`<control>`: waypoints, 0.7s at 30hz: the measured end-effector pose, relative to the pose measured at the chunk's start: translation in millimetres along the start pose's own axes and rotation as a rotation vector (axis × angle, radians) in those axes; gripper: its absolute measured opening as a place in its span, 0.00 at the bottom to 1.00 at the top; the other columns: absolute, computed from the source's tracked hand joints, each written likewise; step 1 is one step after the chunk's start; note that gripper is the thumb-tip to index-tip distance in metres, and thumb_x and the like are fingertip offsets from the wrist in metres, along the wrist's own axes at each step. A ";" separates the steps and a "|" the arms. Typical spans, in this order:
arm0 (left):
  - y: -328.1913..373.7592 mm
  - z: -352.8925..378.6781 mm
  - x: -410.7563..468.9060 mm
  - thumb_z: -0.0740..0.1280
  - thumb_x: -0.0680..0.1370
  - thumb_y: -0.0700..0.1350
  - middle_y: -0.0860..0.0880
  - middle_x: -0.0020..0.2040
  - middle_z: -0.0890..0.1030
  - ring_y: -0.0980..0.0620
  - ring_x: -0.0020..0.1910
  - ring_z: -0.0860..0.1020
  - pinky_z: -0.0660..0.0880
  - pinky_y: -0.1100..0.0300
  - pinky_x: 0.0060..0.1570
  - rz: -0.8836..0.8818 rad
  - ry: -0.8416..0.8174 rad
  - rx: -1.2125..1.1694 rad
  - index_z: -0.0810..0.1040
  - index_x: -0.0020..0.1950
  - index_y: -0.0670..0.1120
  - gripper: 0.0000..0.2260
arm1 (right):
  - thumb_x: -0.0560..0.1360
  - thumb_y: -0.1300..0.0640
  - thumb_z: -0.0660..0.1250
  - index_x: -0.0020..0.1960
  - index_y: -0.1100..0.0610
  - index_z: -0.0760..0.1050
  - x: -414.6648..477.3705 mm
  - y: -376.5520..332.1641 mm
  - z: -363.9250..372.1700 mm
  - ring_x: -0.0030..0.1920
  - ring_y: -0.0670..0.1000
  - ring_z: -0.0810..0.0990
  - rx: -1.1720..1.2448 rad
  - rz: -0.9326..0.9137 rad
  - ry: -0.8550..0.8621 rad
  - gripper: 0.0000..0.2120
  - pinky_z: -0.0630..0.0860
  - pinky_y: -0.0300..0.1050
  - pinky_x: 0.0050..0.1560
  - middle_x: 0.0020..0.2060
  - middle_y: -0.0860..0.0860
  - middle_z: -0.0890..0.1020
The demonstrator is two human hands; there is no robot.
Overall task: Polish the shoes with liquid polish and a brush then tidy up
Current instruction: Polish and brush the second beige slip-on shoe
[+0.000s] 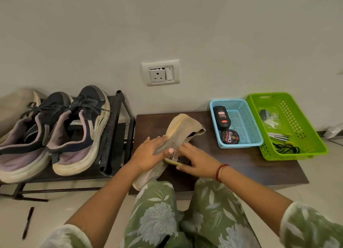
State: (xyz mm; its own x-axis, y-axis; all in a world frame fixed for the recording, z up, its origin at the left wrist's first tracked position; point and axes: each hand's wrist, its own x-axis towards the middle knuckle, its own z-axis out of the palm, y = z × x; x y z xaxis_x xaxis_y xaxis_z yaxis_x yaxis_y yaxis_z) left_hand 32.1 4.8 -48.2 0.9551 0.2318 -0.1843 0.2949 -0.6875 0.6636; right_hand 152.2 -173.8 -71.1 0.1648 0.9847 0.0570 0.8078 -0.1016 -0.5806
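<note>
The left hand [154,153], just below the centre of the frame, grips the beige shoe [182,129], with its fingers laid over the upper and its thumb pressed against the near side. The right hand [195,159], just right of it, closes its fingers round a brush [176,160] held against the shoe's side; only the brush's pale edge and some dark bristles show. A red thread band [221,171] circles the right wrist.

The shoe lies tilted on the dark brown tabletop [250,166], its toe towards the person's knees. Right of centre, a blue basket [246,125] stands on the tabletop, holding the black liquid polish bottle [221,118] and a round polish tin [230,137]. A green basket [297,128] touches it on the right, with small items inside.

At the left, a pair of dark sneakers [78,134] sits on a black shoe rack [116,136]. A wall socket [160,73] is above centre, and a pen [27,222] lies on the floor at lower left.
</note>
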 end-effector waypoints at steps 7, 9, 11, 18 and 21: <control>-1.7 0.3 -0.1 0.42 0.63 0.81 0.51 0.74 0.65 0.55 0.74 0.60 0.47 0.59 0.71 0.001 0.014 -0.005 0.63 0.75 0.49 0.51 | 0.73 0.49 0.66 0.56 0.56 0.72 8.4 -13.1 12.0 0.48 0.54 0.73 0.071 0.265 0.323 0.15 0.74 0.53 0.50 0.51 0.53 0.71; -1.5 0.3 -1.3 0.42 0.64 0.81 0.51 0.74 0.65 0.56 0.74 0.59 0.47 0.58 0.72 0.003 0.014 -0.035 0.63 0.75 0.49 0.51 | 0.75 0.52 0.67 0.57 0.55 0.71 0.6 -23.4 20.4 0.49 0.51 0.72 0.016 0.042 0.115 0.14 0.73 0.47 0.51 0.51 0.52 0.71; 0.2 1.1 -0.5 0.41 0.64 0.81 0.51 0.74 0.65 0.55 0.74 0.60 0.48 0.56 0.73 0.010 0.011 -0.031 0.64 0.74 0.50 0.50 | 0.75 0.52 0.67 0.56 0.55 0.72 8.8 -6.5 7.9 0.49 0.52 0.73 -0.009 0.130 0.245 0.12 0.73 0.48 0.50 0.50 0.52 0.72; -6.3 -0.2 -1.7 0.43 0.63 0.82 0.52 0.74 0.66 0.56 0.74 0.61 0.47 0.57 0.73 -0.039 0.038 -0.136 0.65 0.74 0.51 0.50 | 0.75 0.52 0.65 0.54 0.54 0.69 4.5 -28.4 28.1 0.46 0.54 0.73 -0.061 -0.007 0.149 0.11 0.74 0.51 0.47 0.49 0.53 0.72; -4.3 1.2 -4.4 0.44 0.63 0.81 0.52 0.74 0.65 0.55 0.74 0.61 0.47 0.56 0.74 -0.058 0.047 -0.120 0.64 0.75 0.50 0.50 | 0.73 0.54 0.69 0.52 0.56 0.73 12.0 9.4 5.7 0.48 0.58 0.75 -0.006 0.412 0.458 0.10 0.74 0.52 0.50 0.49 0.54 0.73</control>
State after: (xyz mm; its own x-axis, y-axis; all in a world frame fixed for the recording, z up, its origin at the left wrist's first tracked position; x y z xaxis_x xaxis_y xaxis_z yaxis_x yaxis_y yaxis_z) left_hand 26.6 5.9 -51.1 0.9335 0.3027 -0.1922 0.3412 -0.5856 0.7353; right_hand 158.6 -162.1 -80.4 0.6893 0.7036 0.1729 0.6291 -0.4629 -0.6245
